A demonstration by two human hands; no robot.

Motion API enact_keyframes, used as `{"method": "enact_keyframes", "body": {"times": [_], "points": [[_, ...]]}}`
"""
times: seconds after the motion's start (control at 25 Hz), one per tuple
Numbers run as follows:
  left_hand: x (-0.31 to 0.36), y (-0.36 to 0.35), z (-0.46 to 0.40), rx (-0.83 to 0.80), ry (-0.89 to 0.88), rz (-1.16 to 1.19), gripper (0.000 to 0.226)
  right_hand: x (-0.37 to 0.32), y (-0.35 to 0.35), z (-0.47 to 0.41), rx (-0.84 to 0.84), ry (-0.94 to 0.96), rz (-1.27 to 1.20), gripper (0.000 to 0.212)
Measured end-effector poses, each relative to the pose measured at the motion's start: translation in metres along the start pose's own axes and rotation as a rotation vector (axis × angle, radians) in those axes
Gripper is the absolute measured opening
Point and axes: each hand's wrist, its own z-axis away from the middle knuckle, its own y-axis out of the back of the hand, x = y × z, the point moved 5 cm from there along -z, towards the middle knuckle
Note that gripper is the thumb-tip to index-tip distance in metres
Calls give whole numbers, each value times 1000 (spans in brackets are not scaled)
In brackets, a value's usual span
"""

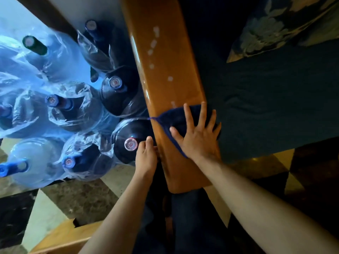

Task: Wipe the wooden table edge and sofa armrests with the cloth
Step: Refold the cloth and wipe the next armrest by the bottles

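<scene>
Pressing down flat, the right hand [197, 133] has its fingers spread wide over the dark navy blue cloth [178, 119], palm pinning it to the top of the glossy orange-brown wooden sofa armrest [165, 70] — not a closed grip, more an open-palm press. One pointed corner of the cloth trails toward the armrest's left edge. The left hand [145, 156] sits just beside the armrest's left side, fingers curled loosely; whether it has hold of the wood's underside or simply rests there, I cannot tell.

So where are we? The wipe looks to be under way on this armrest, and the cloth sits in its near part, closer to the person than the middle. Ahead of it, several pale whitish spots [153, 44] dot the wood, running up the far stretch, so by my reading that length is not yet cleaned. The near end of the armrest, below the hands, shows no such marks, though the light is dim.

To the right lies the dark blue sofa seat cushion [266, 107], with a patterned pillow [275, 28] at the top. To the left, big blue water bottles in clear plastic wrap [117, 88] crowd the floor. No table edge can be made out for sure, and no second armrest is in sight, so those parts of the job cannot be judged.
</scene>
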Motion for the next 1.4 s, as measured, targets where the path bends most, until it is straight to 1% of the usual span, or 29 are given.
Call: {"method": "enact_keyframes", "body": {"times": [0.08,0.16,0.24,0.28,0.36,0.44,0.52,0.6,0.68,0.72,0.76,0.8,0.84,0.88,0.92,0.96,1.04,1.08,1.12,1.2,1.28,1.32,1.4], "points": [[-2,7,-6,30,7,39,36,2,2,-28,48,-47,-12,89],[-2,7,-11,8,27,72,38,20,3,-30,83,-108,-101,88],[-3,8,-10,-13,51,86,44,38,2,-1,46,-211,-192,91],[-1,10,-7,-29,67,104,46,42,2,22,21,-237,-175,93],[4,7,0,-51,79,141,49,36,-1,64,-48,-178,-28,92],[17,5,-1,-68,69,173,52,19,0,71,-101,-102,80,92],[26,4,-4,-54,61,175,59,1,8,40,-78,-56,90,94],[35,4,-15,-18,63,181,63,-13,13,-19,-45,-58,45,97],[45,-1,-30,14,38,172,66,-13,17,-87,-50,-125,-106,99],[53,-3,-36,33,9,158,68,-6,15,-117,-82,-166,-252,98],[62,-5,-41,60,-19,155,69,0,13,-140,-143,-202,-451,95],[71,-11,-47,96,-42,163,71,6,11,-158,-208,-225,-687,89],[78,-15,-52,127,-52,172,74,10,10,-163,-241,-234,-857,81],[85,-19,-55,153,-54,166,76,12,11,-157,-237,-214,-937,75],[91,-24,-57,182,-51,160,77,19,11,-143,-210,-166,-934,74],[95,-26,-57,219,-40,170,78,24,11,-122,-178,-110,-863,79],[108,-27,-60,287,-30,216,76,23,20,-84,-192,4,-599,98],[115,-27,-63,307,-29,224,75,21,23,-78,-205,55,-472,105],[127,-25,-69,324,-41,226,75,14,24,-93,-213,107,-386,110],[150,-22,-83,351,-89,218,76,-12,28,-145,-201,151,-297,113],[165,-19,-97,382,-116,235,77,-51,34,-217,-139,188,-208,110],[168,-18,-104,393,-114,249,77,-72,39,-248,-120,225,-109,103],[169,-14,-113,402,-113,279,74,-104,43,-280,-48,373,73,86]]}}
